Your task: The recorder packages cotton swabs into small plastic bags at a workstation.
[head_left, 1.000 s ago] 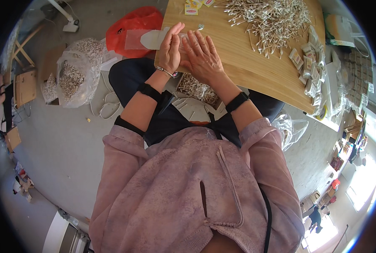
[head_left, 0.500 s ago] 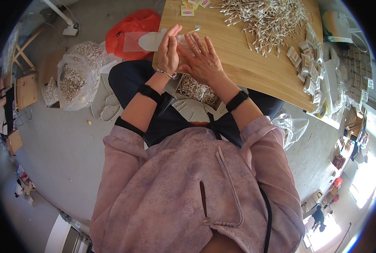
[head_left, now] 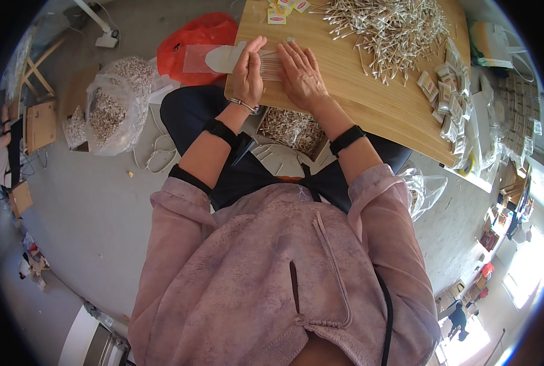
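Note:
On the wooden table near its left corner, a thin row of cotton swabs [head_left: 271, 66] lies between my hands, seemingly inside a clear sleeve. My left hand [head_left: 247, 74] stands on its edge at the left end of the swabs, fingers stretched out and slightly curved. My right hand [head_left: 302, 78] rests flatter at their right end, its fingers extended and touching or nearly touching them. A clear plastic bag with a white rounded flap [head_left: 222, 59] reaches out left past my left hand, over the table edge. My palms hide part of the swabs.
A large pile of loose swabs [head_left: 385, 33] covers the far table [head_left: 345, 100]. Small yellow-and-white cards [head_left: 277, 16] lie far left, filled packets [head_left: 447, 91] at the right. A red bag [head_left: 193, 46], a sack of swabs [head_left: 116, 110] and a box of swabs [head_left: 293, 129] sit lower.
My right hand has shifted right, away from my left, so the row of swabs between them now shows. My left hand has stayed nearly in place.

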The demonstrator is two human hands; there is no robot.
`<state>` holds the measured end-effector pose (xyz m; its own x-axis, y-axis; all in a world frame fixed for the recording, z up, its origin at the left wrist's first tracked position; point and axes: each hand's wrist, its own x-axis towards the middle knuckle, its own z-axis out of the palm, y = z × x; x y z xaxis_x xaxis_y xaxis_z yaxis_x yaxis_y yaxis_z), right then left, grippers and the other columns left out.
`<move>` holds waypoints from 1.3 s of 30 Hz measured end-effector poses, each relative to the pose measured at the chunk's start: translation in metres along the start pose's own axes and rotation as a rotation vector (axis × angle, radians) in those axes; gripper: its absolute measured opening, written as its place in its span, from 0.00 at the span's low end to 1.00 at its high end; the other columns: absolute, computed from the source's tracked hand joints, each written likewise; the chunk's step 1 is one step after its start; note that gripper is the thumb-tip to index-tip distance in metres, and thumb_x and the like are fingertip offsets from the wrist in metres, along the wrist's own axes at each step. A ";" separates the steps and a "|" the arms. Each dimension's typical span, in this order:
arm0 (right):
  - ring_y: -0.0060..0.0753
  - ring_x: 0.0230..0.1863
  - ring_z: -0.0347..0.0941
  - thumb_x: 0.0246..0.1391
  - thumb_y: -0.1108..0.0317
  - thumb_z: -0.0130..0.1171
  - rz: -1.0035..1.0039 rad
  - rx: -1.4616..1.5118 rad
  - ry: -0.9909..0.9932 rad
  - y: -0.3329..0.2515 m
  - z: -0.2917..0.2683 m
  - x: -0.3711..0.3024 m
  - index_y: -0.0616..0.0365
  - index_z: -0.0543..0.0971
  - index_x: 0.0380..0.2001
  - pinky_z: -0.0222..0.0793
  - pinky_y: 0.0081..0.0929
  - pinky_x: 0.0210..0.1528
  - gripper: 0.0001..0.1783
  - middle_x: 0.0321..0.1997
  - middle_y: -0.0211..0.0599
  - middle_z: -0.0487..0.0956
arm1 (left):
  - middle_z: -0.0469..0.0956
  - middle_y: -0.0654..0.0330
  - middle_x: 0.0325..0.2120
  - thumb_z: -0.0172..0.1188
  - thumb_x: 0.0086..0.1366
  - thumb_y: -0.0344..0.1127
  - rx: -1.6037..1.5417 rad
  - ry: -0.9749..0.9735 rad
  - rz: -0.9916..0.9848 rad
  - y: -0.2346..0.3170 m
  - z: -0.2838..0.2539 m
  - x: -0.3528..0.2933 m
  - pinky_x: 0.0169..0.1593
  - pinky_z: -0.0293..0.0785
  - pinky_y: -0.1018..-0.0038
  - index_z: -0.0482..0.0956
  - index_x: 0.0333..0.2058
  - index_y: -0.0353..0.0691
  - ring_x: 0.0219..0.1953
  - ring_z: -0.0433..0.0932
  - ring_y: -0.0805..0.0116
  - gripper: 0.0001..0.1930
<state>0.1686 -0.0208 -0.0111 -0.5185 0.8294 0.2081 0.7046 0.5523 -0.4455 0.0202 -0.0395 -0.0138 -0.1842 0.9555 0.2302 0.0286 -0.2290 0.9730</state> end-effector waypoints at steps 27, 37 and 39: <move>0.54 0.70 0.43 0.58 0.63 0.47 0.179 0.384 0.390 -0.017 -0.002 -0.016 0.68 0.55 0.61 0.42 0.41 0.69 0.31 0.67 0.59 0.51 | 0.73 0.53 0.50 0.39 0.72 0.43 -0.040 0.008 -0.071 -0.007 0.000 0.002 0.57 0.61 0.76 0.66 0.55 0.36 0.55 0.69 0.67 0.21; 0.38 0.72 0.38 0.53 0.38 0.44 -0.007 -0.270 -0.183 -0.047 0.003 -0.043 0.63 0.54 0.63 0.31 0.39 0.71 0.45 0.70 0.43 0.49 | 0.72 0.49 0.52 0.37 0.72 0.47 0.025 -0.047 -0.055 0.002 0.000 0.005 0.59 0.59 0.74 0.65 0.55 0.34 0.55 0.68 0.65 0.24; 0.38 0.72 0.38 0.54 0.38 0.44 -0.002 -0.243 -0.180 -0.049 0.004 -0.047 0.62 0.55 0.63 0.29 0.39 0.71 0.45 0.70 0.43 0.50 | 0.72 0.49 0.52 0.37 0.72 0.47 0.027 -0.058 -0.050 0.003 -0.003 0.005 0.59 0.59 0.74 0.65 0.55 0.34 0.55 0.68 0.65 0.24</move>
<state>0.1562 -0.0873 -0.0027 -0.5823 0.8119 0.0416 0.7874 0.5760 -0.2196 0.0162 -0.0361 -0.0099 -0.1293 0.9749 0.1812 0.0477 -0.1764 0.9832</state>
